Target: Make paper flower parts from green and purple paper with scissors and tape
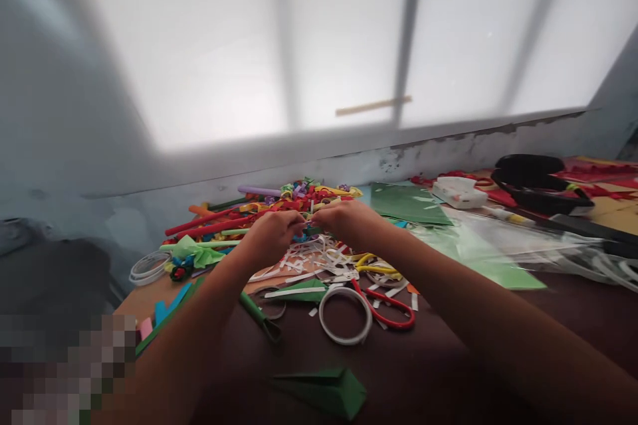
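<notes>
Both my hands reach forward over the cluttered table and meet at their fingertips. My left hand [273, 237] has its fingers pinched together, and my right hand [346, 219] pinches close beside it. Whatever lies between the fingertips is too small to make out. Below them are white paper scraps [304, 259], scissors with red handles [399, 315] and scissors with yellow handles [376, 265]. A white tape ring [345, 340] lies nearer me, with a green rolled paper [259, 315] to its left. Closest to me is a folded green paper [343, 392].
Colourful rolled papers [209, 222] are heaped behind my hands. At the left lie white rings [149, 267] and a light green paper flower [197, 254]. Toward the right are green sheets [409, 202], a tissue pack [458, 192], clear plastic and an open black case [538, 189].
</notes>
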{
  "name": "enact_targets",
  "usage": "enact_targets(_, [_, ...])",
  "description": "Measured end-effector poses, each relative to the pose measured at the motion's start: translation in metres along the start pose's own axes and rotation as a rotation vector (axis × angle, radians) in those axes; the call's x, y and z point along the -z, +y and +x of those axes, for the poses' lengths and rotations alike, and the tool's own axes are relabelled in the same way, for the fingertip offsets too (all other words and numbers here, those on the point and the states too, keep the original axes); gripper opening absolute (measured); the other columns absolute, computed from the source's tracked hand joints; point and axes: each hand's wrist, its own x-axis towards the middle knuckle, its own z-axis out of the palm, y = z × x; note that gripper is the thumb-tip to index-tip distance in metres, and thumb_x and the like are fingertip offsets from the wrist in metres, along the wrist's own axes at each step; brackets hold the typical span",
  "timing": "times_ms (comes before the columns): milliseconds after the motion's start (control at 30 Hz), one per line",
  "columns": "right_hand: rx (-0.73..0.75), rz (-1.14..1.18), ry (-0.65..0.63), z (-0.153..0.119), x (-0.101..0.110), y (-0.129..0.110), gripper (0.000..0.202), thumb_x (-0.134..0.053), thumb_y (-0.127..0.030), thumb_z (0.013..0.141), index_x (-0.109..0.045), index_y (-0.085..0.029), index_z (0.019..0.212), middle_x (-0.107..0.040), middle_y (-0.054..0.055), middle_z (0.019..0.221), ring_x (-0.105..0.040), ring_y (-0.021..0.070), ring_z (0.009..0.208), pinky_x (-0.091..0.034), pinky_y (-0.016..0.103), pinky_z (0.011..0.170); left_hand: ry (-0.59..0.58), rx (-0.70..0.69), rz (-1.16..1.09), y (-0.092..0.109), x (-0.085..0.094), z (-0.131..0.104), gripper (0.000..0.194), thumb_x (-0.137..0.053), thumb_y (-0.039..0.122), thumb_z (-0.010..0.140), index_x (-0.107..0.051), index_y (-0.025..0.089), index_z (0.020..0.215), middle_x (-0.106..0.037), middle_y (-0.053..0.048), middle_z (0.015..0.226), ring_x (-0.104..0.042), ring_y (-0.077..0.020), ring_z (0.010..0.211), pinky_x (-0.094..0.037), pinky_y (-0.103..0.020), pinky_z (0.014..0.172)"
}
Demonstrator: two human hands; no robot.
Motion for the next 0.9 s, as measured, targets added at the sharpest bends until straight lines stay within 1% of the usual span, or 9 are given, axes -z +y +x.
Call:
enact_targets(133, [0.079,0.107,0.126,-0.039,-0.013,-0.005,0.018,-0.062,-0.014,0.093,-0.077,-0.023,0.098,-0.075,0.002,0.08,-0.063,0.0134,0.071,-0.032,0.025,0.057,-0.033,-0.036,-0.119,0.003,-0.018,-0.033,0.026,-0.057,0.039,0.099,-0.066,0.014,0.095,-0.068,0.0,0.083,-0.065,-0.0125,0.07,-0.056,-0.031,0.068])
enact_targets(233, [0.072,0.217,0.255,-0.064,-0.028,-0.005,0.019,-0.059,-0.025,0.099,-0.078,-0.022,0.098,-0.077,0.004,0.081,-0.066,0.014,0.073,-0.039,0.024,0.062,0.047,-0.033,-0.145,-0.003,-0.033,-0.057,0.033,-0.046,0.035,0.103,-0.064,0.016,0.083,-0.066,0.0,0.074,-0.062,-0.0125,0.065,-0.052,-0.029,0.065])
enact_targets(300, [0.059,0.3,0.325,-0.073,-0.036,-0.004,0.019,-0.062,-0.031,0.098,-0.078,-0.021,0.096,-0.078,0.005,0.083,-0.068,0.0139,0.074,-0.044,0.024,0.065,0.131,-0.027,-0.132,-0.01,-0.038,-0.065,0.035,-0.042,0.035,0.102,-0.066,0.018,0.083,-0.069,-0.002,0.076,-0.065,-0.0151,0.07,-0.051,-0.029,0.067])
enact_targets(433, [0.023,0.45,0.401,-0.076,-0.044,0.0,0.017,-0.067,-0.034,0.096,-0.079,-0.022,0.097,-0.078,0.003,0.081,-0.07,0.0129,0.071,-0.05,0.022,0.066,0.255,-0.06,-0.095,-0.026,-0.041,-0.067,0.034,-0.047,0.042,0.099,-0.073,0.02,0.096,-0.076,-0.006,0.093,-0.07,-0.0196,0.086,-0.052,-0.03,0.08])
enact_targets(533, [-0.047,0.51,0.422,-0.076,-0.048,0.003,0.015,-0.068,-0.031,0.094,-0.079,-0.021,0.094,-0.078,0.003,0.078,-0.07,0.013,0.068,-0.051,0.023,0.067,0.293,-0.109,-0.074,-0.034,-0.042,-0.065,0.033,-0.05,0.041,0.098,-0.077,0.021,0.098,-0.078,-0.005,0.09,-0.071,-0.019,0.083,-0.052,-0.028,0.077])
enact_targets(633, [-0.129,0.537,0.405,-0.076,-0.054,0.007,0.008,-0.074,-0.027,0.089,-0.08,-0.021,0.089,-0.077,0.002,0.076,-0.069,0.0123,0.064,-0.051,0.022,0.063,0.342,-0.139,-0.06,-0.038,-0.042,-0.066,0.032,-0.052,0.039,0.097,-0.079,0.022,0.098,-0.079,-0.004,0.088,-0.072,-0.0186,0.079,-0.053,-0.028,0.073])
enact_targets(733, [-0.206,0.56,0.376,-0.077,-0.058,0.008,0.005,-0.077,-0.024,0.085,-0.079,-0.02,0.087,-0.077,0.0,0.072,-0.067,0.0109,0.058,-0.048,0.02,0.057,0.385,-0.151,-0.053,-0.039,-0.04,-0.066,0.028,-0.056,0.037,0.095,-0.08,0.022,0.094,-0.08,-0.004,0.086,-0.072,-0.0186,0.076,-0.054,-0.028,0.072])
enact_targets(800, [-0.237,0.572,0.36,-0.077,-0.058,0.004,0.006,-0.077,-0.025,0.085,-0.079,-0.02,0.087,-0.076,0.0,0.07,-0.066,0.0107,0.056,-0.047,0.019,0.055,0.406,-0.157,-0.043,-0.036,-0.04,-0.065,0.026,-0.059,0.036,0.093,-0.08,0.021,0.093,-0.08,-0.005,0.088,-0.072,-0.0209,0.08,-0.053,-0.032,0.079])
enact_targets(900, [-0.239,0.566,0.337,-0.076,-0.055,-0.009,0.008,-0.074,-0.028,0.088,-0.079,-0.021,0.088,-0.077,-0.001,0.071,-0.067,0.0109,0.058,-0.046,0.02,0.056,0.411,-0.159,-0.038,-0.024,-0.041,-0.064,0.022,-0.065,0.037,0.089,-0.08,0.023,0.096,-0.08,-0.007,0.09,-0.07,-0.0248,0.086,-0.049,-0.041,0.089])
